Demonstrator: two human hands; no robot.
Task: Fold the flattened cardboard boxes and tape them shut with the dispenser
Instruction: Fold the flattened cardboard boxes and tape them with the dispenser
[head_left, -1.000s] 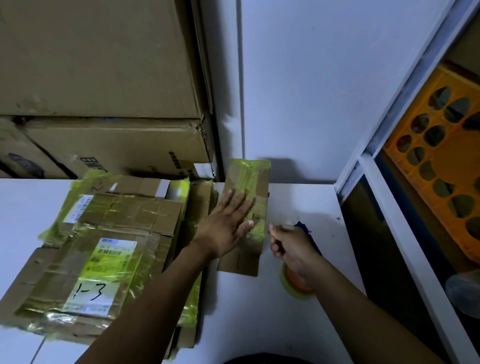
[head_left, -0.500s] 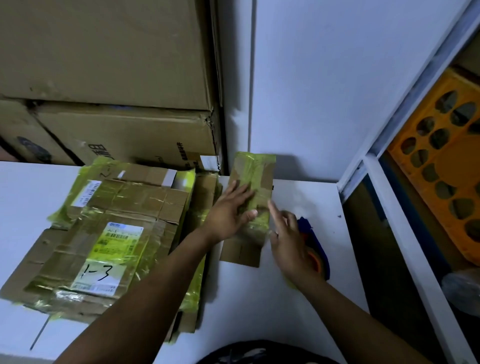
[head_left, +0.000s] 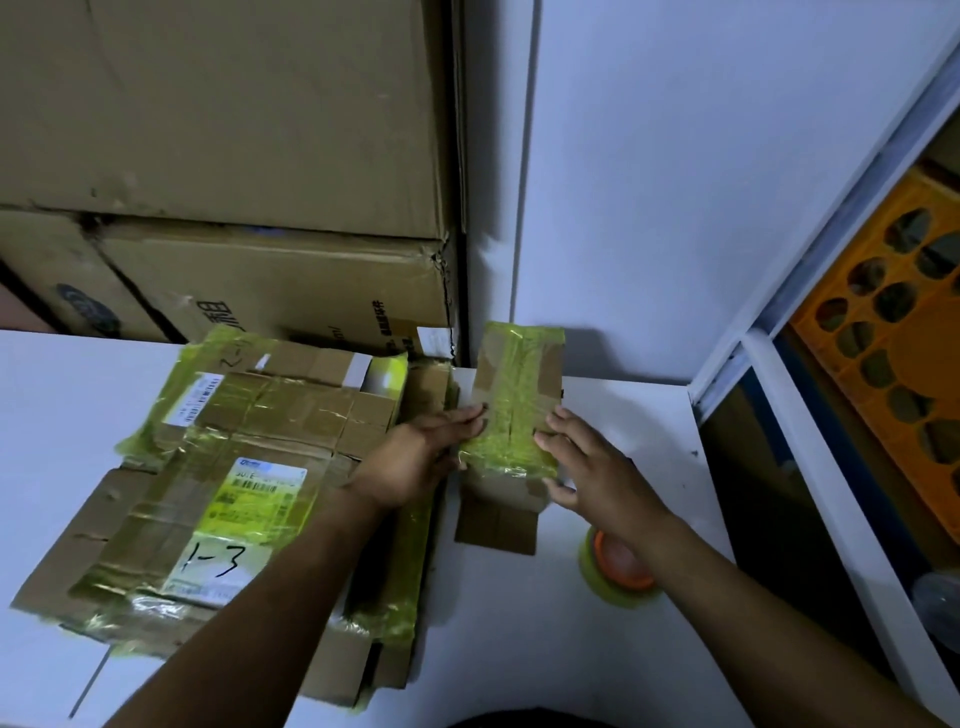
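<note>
Both hands lie flat with straight fingers against one small flattened cardboard box (head_left: 511, 436). The left hand (head_left: 415, 460) presses its left edge and the right hand (head_left: 592, 467) its right edge; neither curls round it. The box is a narrow brown rectangle lying on the white table (head_left: 597, 665), its far end tipped up against the white wall. Glossy, wrinkled yellow-green tape wraps its middle, and bare matte cardboard flaps show at the near end.

To the left lies a stack of larger flattened boxes (head_left: 291, 415), also banded in shiny yellow-green tape, with a white label (head_left: 218, 561) marked "1-3". Just near the right wrist sits a tape roll (head_left: 623, 587) with an orange core, partly hidden by the forearm. Big plain cartons (head_left: 234, 130) stand far left, their printing too dim to read. An orange perforated crate (head_left: 883, 353) is cut off at the right edge.
</note>
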